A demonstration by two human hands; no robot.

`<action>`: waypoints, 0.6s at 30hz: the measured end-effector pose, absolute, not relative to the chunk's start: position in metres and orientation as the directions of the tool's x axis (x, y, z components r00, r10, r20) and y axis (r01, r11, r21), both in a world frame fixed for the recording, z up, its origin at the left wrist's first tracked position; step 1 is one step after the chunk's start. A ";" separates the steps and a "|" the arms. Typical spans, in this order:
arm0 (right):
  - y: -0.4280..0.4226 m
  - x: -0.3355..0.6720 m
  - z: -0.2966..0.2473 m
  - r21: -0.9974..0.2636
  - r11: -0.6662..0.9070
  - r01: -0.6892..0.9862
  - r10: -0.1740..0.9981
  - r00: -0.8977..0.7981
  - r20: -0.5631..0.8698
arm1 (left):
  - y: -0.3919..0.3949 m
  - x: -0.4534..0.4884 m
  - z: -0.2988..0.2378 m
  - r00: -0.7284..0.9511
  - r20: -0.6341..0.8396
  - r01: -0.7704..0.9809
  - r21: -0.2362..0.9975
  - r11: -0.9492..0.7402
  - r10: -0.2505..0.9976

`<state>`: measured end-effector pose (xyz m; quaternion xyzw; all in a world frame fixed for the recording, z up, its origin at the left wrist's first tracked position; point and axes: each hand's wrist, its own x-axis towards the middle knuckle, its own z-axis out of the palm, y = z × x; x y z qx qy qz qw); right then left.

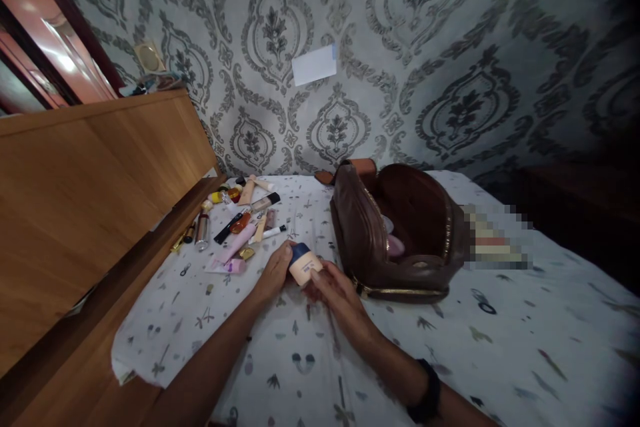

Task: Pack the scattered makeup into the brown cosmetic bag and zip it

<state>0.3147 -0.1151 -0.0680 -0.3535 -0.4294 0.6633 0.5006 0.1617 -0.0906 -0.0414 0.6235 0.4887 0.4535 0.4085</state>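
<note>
Over the middle of the bed (500,347), the left hand (273,275) and right hand (336,292) both hold a small bottle (305,267). The left grip is closed at its dark cap and the right around the pale body. It looks light, rigid and smooth, so probably slippery; the body is the safest hold. Just beside it the bag (360,233) lies unzipped, with something pink (395,245) inside and the rest in shadow. Tubes (240,227) lie scattered along the far left edge by the headboard (90,180).

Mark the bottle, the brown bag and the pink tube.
bottle (306,271): head view, on its beige body below the blue cap.
bag (357,233): head view, on its left outer wall.
pink tube (237,243): head view, on its middle.
</note>
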 end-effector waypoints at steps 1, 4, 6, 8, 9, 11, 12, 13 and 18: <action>-0.115 0.315 -0.068 -0.923 -0.131 -0.362 0.967 -0.251 -0.039 | -0.091 0.162 -0.041 0.111 0.162 0.239 0.953 -0.184 0.981; -0.115 0.315 -0.068 -0.925 -0.126 -0.358 0.965 -0.262 -0.030 | -0.092 0.163 -0.039 0.111 0.140 0.230 0.960 -0.163 0.984; -0.115 0.315 -0.067 -0.929 -0.119 -0.349 0.962 -0.271 -0.022 | -0.092 0.164 -0.039 0.107 0.138 0.220 0.962 -0.159 0.985; -0.115 0.316 -0.067 -0.933 -0.118 -0.341 0.961 -0.276 -0.020 | -0.092 0.163 -0.040 0.117 0.142 0.209 0.964 -0.164 0.983; -0.115 0.316 -0.067 -0.934 -0.120 -0.336 0.960 -0.278 -0.023 | -0.092 0.163 -0.040 0.123 0.142 0.204 0.965 -0.165 0.982; -0.115 0.317 -0.066 -0.937 -0.124 -0.328 0.961 -0.275 -0.031 | -0.091 0.162 -0.041 0.118 0.147 0.206 0.964 -0.169 0.982; -0.115 0.317 -0.066 -0.938 -0.123 -0.324 0.962 -0.273 -0.032 | -0.091 0.162 -0.042 0.108 0.156 0.217 0.960 -0.177 0.982; -0.115 0.317 -0.065 -0.941 -0.119 -0.318 0.962 -0.273 -0.029 | -0.090 0.162 -0.042 0.097 0.169 0.229 0.955 -0.187 0.981; -0.117 0.316 -0.064 -0.965 -0.083 -0.250 0.944 -0.331 0.005 | -0.089 0.161 -0.044 0.079 0.192 0.242 0.948 -0.205 0.978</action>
